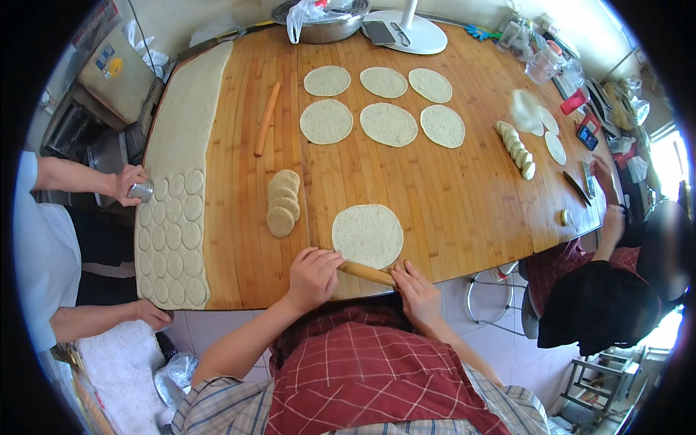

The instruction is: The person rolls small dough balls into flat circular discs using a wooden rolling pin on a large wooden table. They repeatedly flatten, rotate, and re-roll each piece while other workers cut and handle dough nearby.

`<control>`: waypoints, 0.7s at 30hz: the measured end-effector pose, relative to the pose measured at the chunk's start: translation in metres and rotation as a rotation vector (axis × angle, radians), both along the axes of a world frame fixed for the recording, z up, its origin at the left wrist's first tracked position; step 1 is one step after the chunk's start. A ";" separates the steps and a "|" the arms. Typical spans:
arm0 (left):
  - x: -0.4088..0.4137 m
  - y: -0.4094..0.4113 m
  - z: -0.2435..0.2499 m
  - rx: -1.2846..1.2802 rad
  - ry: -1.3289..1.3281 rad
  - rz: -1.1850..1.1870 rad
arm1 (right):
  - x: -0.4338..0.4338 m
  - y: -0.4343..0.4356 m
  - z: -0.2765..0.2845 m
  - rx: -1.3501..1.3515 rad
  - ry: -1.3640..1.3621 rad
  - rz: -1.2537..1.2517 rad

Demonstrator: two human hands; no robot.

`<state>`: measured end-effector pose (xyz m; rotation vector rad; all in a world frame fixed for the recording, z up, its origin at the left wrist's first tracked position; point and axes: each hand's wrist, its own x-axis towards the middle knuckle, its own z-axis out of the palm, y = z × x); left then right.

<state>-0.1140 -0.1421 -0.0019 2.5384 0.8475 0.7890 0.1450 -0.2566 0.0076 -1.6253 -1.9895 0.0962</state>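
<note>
A wooden rolling pin lies across the table edge nearest me, at the near rim of a flat dough round. My left hand is on the pin's left end, and my right hand is on its right end with the fingers stretched along it. Ahead and to the left, a row of overlapping small dough discs lies on the wood. Farther off, several rolled-out dough rounds are spread in two rows. A second rolling pin rests left of them.
A co-worker's hand at the left holds a metal cutter on a long dough sheet marked with circles. Another person sits at the right, near twisted dough pieces and a dark knife. A metal basin stands at the back.
</note>
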 end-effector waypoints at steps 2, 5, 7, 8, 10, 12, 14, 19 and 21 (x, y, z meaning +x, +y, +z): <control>0.009 0.012 -0.002 -0.044 -0.064 0.146 | 0.010 0.007 0.005 0.066 0.013 0.017; 0.045 0.040 0.006 0.027 -0.122 0.346 | 0.033 0.014 0.001 0.093 0.014 -0.154; 0.063 0.051 0.004 0.133 -0.115 0.375 | 0.053 0.020 -0.005 0.142 -0.007 -0.317; 0.069 0.056 -0.006 0.189 -0.094 0.342 | 0.062 0.024 -0.007 0.191 -0.026 -0.388; 0.083 0.062 -0.001 0.175 -0.055 0.337 | 0.073 0.025 -0.008 0.127 -0.010 -0.489; 0.094 0.064 0.007 0.039 -0.016 0.401 | 0.072 0.030 -0.002 0.122 -0.095 -0.468; 0.094 0.075 0.004 -0.077 0.063 0.375 | 0.057 0.033 0.015 0.115 -0.122 -0.480; 0.113 0.055 0.047 -0.575 0.075 0.050 | 0.032 0.004 0.028 -0.332 0.526 -0.281; 0.123 0.013 0.086 -0.510 0.087 -0.146 | 0.013 -0.005 0.018 -0.538 1.448 -0.185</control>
